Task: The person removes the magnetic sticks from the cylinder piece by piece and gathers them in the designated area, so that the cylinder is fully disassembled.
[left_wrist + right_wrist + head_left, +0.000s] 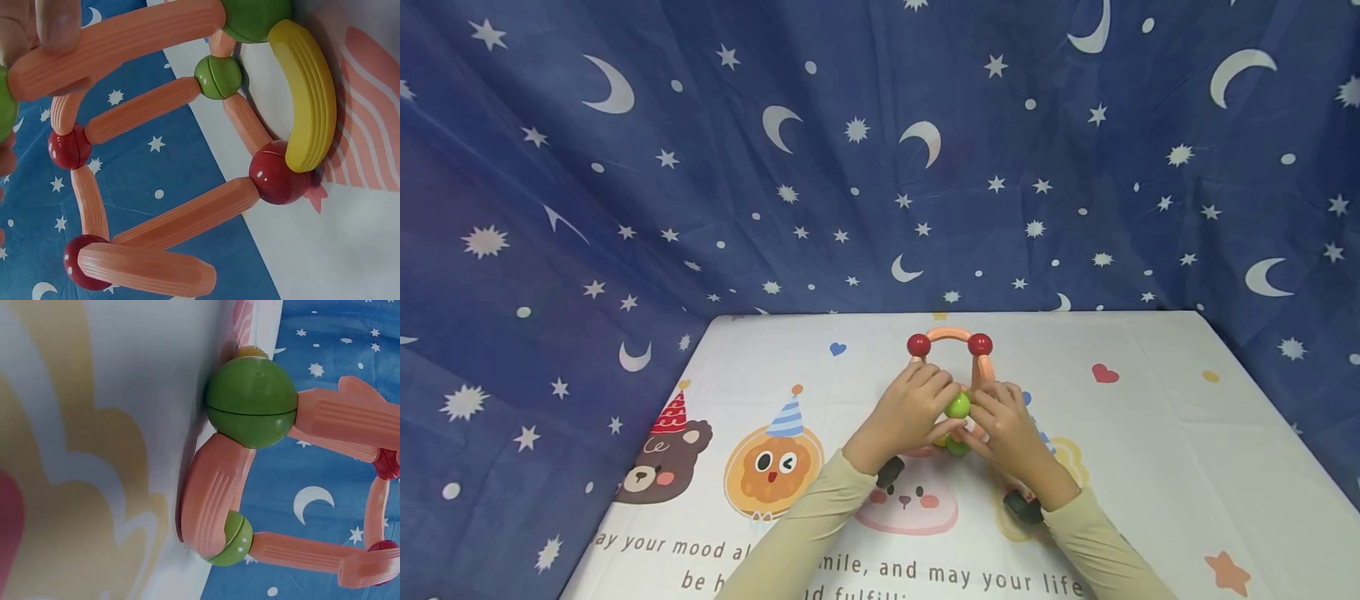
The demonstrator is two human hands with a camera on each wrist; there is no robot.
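Both hands work on a frame of ribbed orange rods and coloured balls standing on the table. In the head view, my left hand (913, 408) holds the upper green ball (958, 406) from its left side. From the right, my right hand (1011, 429) grips the orange rod (125, 37) below that ball, its fingers (59, 25) lying over the rod in the left wrist view. A curved yellow rod (309, 97) joins a lower green ball (252, 403) to a red ball (279, 174). Two more red balls (918, 345) carry an arched orange rod (950, 333) at the back.
A white printed cloth (1150, 467) with cartoon figures and lettering covers the table. Behind and to the left hangs a dark blue curtain (850, 208) with moons and stars. Black wrist cameras (1022, 506) sit at both wrists.
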